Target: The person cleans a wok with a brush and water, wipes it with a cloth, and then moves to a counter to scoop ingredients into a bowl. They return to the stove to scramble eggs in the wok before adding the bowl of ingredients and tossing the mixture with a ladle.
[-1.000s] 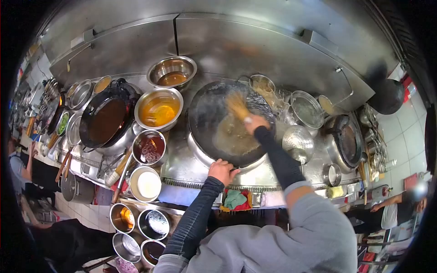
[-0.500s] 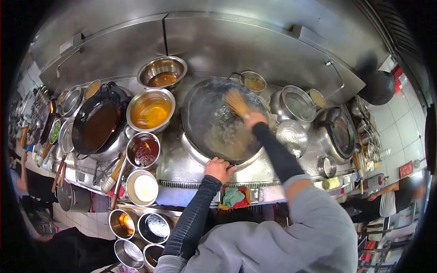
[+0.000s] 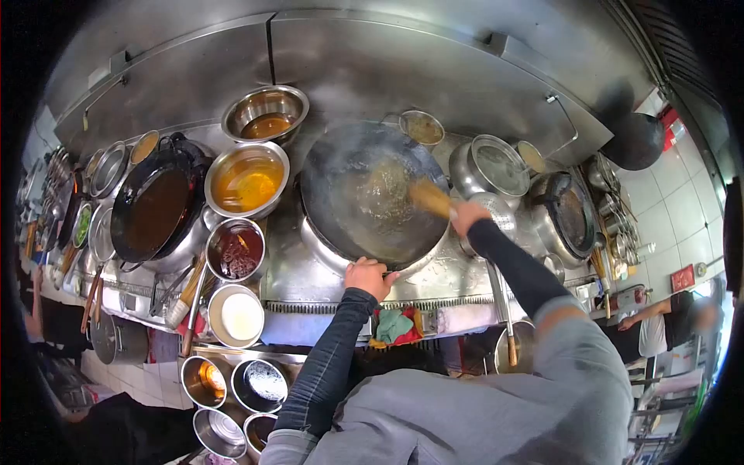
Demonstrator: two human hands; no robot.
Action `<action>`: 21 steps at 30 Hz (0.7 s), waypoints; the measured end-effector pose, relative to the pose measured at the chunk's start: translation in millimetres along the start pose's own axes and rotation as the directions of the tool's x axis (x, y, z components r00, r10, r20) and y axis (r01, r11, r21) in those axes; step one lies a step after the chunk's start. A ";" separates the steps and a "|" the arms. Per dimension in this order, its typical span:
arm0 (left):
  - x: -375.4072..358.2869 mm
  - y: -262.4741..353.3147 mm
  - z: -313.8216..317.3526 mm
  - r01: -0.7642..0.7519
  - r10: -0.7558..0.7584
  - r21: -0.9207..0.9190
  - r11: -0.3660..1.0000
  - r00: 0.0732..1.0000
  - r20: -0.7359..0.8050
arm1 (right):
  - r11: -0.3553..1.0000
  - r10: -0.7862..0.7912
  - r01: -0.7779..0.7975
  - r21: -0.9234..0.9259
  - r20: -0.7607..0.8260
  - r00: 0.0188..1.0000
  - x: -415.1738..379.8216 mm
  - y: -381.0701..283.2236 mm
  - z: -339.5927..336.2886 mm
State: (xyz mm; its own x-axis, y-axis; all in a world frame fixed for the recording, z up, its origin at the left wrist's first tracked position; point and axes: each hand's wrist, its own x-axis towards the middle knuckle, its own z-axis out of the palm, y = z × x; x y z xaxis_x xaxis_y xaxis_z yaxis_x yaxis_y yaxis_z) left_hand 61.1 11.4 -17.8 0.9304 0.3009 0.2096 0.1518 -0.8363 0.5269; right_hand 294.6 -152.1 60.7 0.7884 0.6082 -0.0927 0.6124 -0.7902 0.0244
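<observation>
In the middle of the stove sits a large dark wok [image 3: 329, 167], with murky, bubbling water and some steam inside. My right hand [image 3: 468, 218] is closed around the handle end of a bamboo wok brush [image 3: 430, 198]. The brush's bristles point left over the wok's right side, slightly blurred. My left hand [image 3: 370, 279] is curled over the near rim of the wok, its thumb pointing right. Folded green and red cloths [image 3: 396, 325] lie just below that hand at the stove's front edge.
Left of the wok stand steel bowls of amber liquid [image 3: 246, 182], red sauce [image 3: 235, 250] and white contents [image 3: 242, 316]. Farther left is another black wok [image 3: 151, 217]. A perforated strainer [image 3: 496, 208] and a lidded pot [image 3: 500, 167] stand right. People are at both sides.
My right hand has brought the brush from the wok's far side to its right side, nearer me. My left hand stays on the rim. The whole view has shifted slightly.
</observation>
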 end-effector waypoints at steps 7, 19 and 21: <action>-2.5 0.5 0.7 0.027 -0.026 -0.036 0.999 0.999 0.037 | 0.938 0.223 -0.211 0.275 -0.014 0.975 53.5 -118.6 31.7; -2.0 -2.0 15.1 -0.074 0.073 -0.004 0.997 0.988 -0.135 | 1.000 0.016 -0.014 0.011 -0.148 0.989 -28.0 104.5 -0.1; -3.1 -3.3 19.8 -0.058 0.057 -0.003 0.998 0.984 -0.167 | 0.905 0.423 -0.396 0.154 -0.253 0.870 -33.3 115.0 -24.8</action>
State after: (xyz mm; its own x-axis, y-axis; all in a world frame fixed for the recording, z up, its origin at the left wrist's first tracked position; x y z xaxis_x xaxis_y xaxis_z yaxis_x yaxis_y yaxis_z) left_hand 64.3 4.1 -36.4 0.8686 0.3255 0.3736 0.0969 -0.8511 0.5160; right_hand 340.2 -261.3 91.3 0.9598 0.2137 0.1819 0.2334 -0.9678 -0.0946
